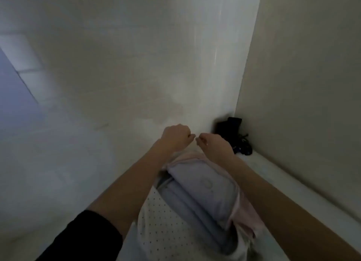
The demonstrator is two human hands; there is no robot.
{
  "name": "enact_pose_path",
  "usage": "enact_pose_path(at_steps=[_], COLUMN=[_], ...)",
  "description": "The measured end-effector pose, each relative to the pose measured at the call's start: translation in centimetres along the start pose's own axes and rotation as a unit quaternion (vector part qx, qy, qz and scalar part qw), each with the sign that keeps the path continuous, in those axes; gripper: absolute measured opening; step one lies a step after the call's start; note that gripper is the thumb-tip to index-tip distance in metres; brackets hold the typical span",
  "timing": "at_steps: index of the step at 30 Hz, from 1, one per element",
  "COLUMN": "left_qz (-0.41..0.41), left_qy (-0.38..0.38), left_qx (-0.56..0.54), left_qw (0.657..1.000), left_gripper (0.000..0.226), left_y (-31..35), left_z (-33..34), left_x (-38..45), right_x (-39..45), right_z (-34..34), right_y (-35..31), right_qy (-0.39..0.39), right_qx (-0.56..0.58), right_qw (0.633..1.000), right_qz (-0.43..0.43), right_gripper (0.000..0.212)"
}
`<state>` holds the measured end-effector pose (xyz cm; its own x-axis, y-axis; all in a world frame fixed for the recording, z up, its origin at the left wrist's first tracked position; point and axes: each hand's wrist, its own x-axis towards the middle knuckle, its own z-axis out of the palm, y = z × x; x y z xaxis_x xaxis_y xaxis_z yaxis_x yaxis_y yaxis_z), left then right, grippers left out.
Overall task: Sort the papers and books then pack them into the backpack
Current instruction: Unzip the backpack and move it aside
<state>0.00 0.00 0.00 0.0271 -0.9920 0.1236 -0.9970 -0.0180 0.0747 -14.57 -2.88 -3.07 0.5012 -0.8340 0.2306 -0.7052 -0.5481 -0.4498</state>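
Fingers of the left hand and right hand are curled, tips nearly meeting; whether they pinch a zipper pull is too blurred to tell. The backpack lies just below them on the floor, near the corner. Pull steadily, bracing the fabric.

backpack top hidden behind wrists, dark object in corner too blurred to identify
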Motion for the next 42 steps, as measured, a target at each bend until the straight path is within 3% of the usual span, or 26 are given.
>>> enact_pose_path(at_steps=[2,3,6,9,12,15,17,18,19,21,23,25,27,29,30,32,34,36,37,40,42], left_qz=[-0.007,-0.01,-0.015,-0.029,-0.047,-0.099,-0.174,-0.213,-0.255,-0.32,-0.334,-0.349,-0.397,-0.448,-0.461,-0.433,-0.387,-0.366,-0.367,-0.395,-0.403], left_qy=[-0.09,-0.14,-0.232,-0.232,-0.233,-0.134,-0.044,-0.003,0.02,0.001,-0.03,-0.049,-0.042,-0.069,-0.121,-0.266,-0.335,-0.322,-0.31,-0.274,-0.25], left_qx=[0.011,0.004,-0.041,-0.032,-0.139,-0.246,-0.229,-0.176,-0.112,-0.064,-0.172,-0.306,-0.398,-0.488,-0.497,-0.426,-0.363,-0.344,-0.369,-0.523,-0.586], left_qw=[0.996,0.99,0.972,0.972,0.961,0.955,0.957,0.961,0.96,0.945,0.926,0.884,0.826,0.746,0.726,0.749,0.779,0.802,0.795,0.704,0.657], left_gripper=[0.04,0.038,0.043,0.064,0.079,0.069,0.056,0.046,0.038,0.029,0.015,0.014,0.026,0.045,0.056,0.064,0.062,0.058,0.055,0.045,0.047], left_y=[-0.1,-0.3,-1.0,-1.8,-2.4,-3.4,-3.5,-3.5,-3.8,-5.2,-6.9,-8.1,-8.9,-9.1,-9.2,-9.0,-8.4,-7.9,-7.9,-7.0,-6.5], left_z=[2.4,4.1,8.6,12.2,13.3,13.3,13.0,12.9,12.8,13.0,13.3,13.4,12.6,11.2,10.5,9.3,9.0,9.2,9.5,9.3,9.1], left_x=[-1.4,-2.1,-4.5,-6.6,-7.9,-8.1,-8.0,-7.9,-7.8,-7.9,-8.1,-8.3,-8.6,-9.2,-9.6,-10.1,-9.8,-9.1,-8.8,-8.6,-8.6], right_x=[-1.4,-2.1,-5.0,-6.7,-7.9,-7.8,-7.6,-7.5,-8.0,-9.5,-11.8,-12.3,-12.1,-11.9,-11.8,-11.4,-11.4,-11.8,-12.0,-11.8,-11.4], right_z=[1.8,3.1,5.8,7.2,7.8,7.7,7.6,7.9,8.4,8.2,7.9,9.4,10.6,10.9,11.0,10.8,10.8,11.1,11.3,10.3,9.2], right_y=[0.8,1.6,3.7,5.2,6.4,4.8,2.1,0.7,-0.1,-1.5,-1.4,-1.5,-1.0,-0.4,0.3,1.4,1.7,1.3,1.1,0.8,0.8], right_qy=[-0.066,-0.109,-0.213,-0.201,-0.147,-0.133,-0.295,-0.342,-0.354,-0.31,-0.41,-0.483,-0.458,-0.336,-0.255,-0.146,-0.172,-0.24,-0.263,-0.3,-0.234], right_qx=[-0.013,-0.024,-0.119,-0.077,0.049,0.024,-0.065,-0.065,-0.011,0.166,0.23,0.19,0.195,0.238,0.226,0.151,0.101,0.021,0.0,0.057,0.145], right_qw=[0.997,0.993,0.964,0.961,0.958,0.962,0.928,0.909,0.914,0.932,0.882,0.854,0.867,0.911,0.937,0.972,0.972,0.967,0.963,0.951,0.959], right_qz=[0.027,0.047,0.102,0.172,0.241,0.236,0.22,0.228,0.198,0.092,0.016,-0.038,-0.032,0.037,0.075,0.11,0.122,0.083,0.062,0.056,0.067], right_gripper=[0.028,0.034,0.08,0.102,0.118,0.1,0.081,0.078,0.081,0.084,0.071,0.063,0.047,0.025,0.022,0.038,0.066,0.079,0.082,0.079,0.057])
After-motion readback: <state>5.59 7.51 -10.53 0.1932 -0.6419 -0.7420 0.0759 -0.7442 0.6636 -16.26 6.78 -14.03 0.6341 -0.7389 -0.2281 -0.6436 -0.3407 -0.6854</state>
